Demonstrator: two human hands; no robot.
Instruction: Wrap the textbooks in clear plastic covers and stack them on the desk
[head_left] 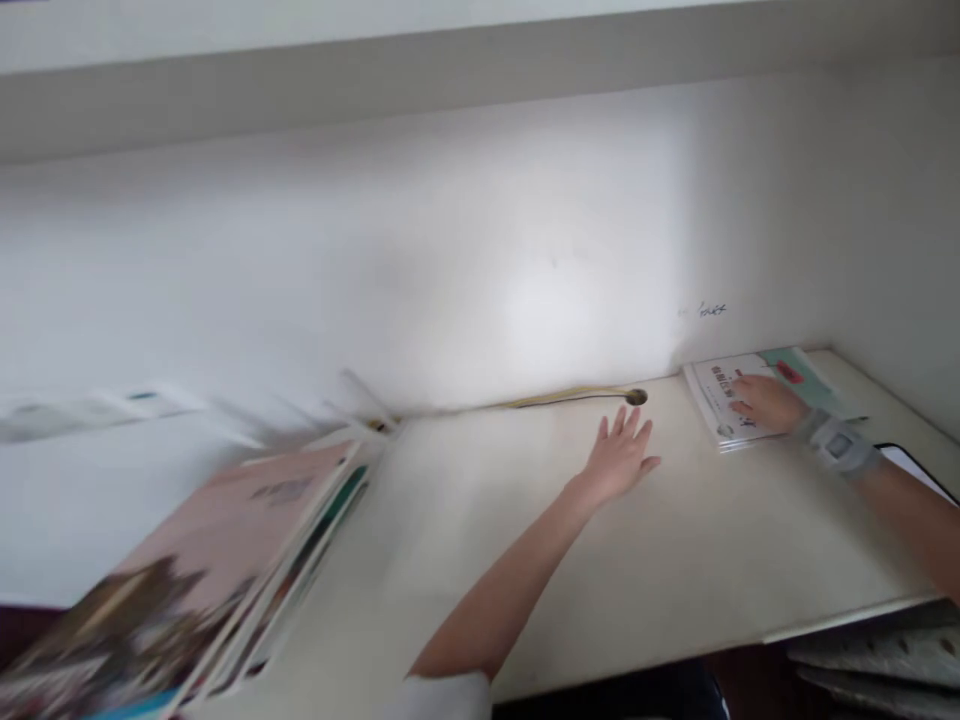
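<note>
Contact is made by the right hand (765,402), laid flat and holding nothing, with a white-and-teal paper booklet (716,392) lying at the far right of the cream desk (675,570). The left hand (619,455) is spread wide near the desk's middle, well apart from a blurred pile of glossy magazines (225,560).

this looks like a study corner of a home or office: a pale desk (712,540) against a white wall (450,280) under an overhead shelf (375,90), a cable hole (636,397) at its back edge, leaning magazines (225,560) at one end, a printed booklet (720,395) in the corner.
</note>
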